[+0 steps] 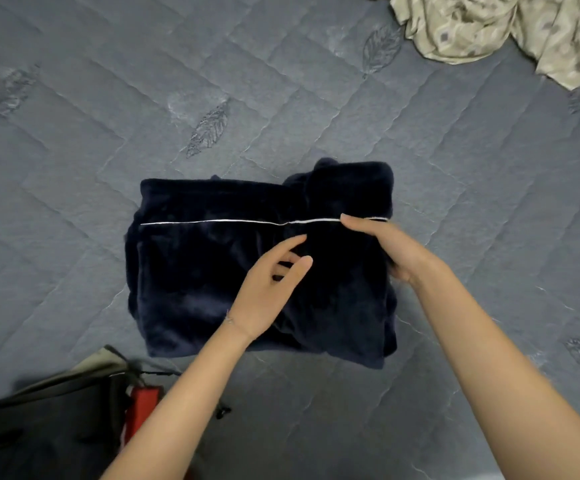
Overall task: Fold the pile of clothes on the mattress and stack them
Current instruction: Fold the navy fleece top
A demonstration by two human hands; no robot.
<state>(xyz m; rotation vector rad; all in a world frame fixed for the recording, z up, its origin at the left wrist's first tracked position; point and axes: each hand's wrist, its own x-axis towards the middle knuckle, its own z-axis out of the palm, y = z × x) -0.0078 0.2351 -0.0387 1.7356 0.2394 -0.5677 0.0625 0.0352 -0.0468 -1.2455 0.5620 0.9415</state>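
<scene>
Plush navy garment [219, 271], its folded end clamped in the grip of the right hand [385, 251] while the left hand [271, 289] hovers slack-fingered, may spring open from sheer bulk once released.

Dim, even light; soft blur, edges warped.
</scene>
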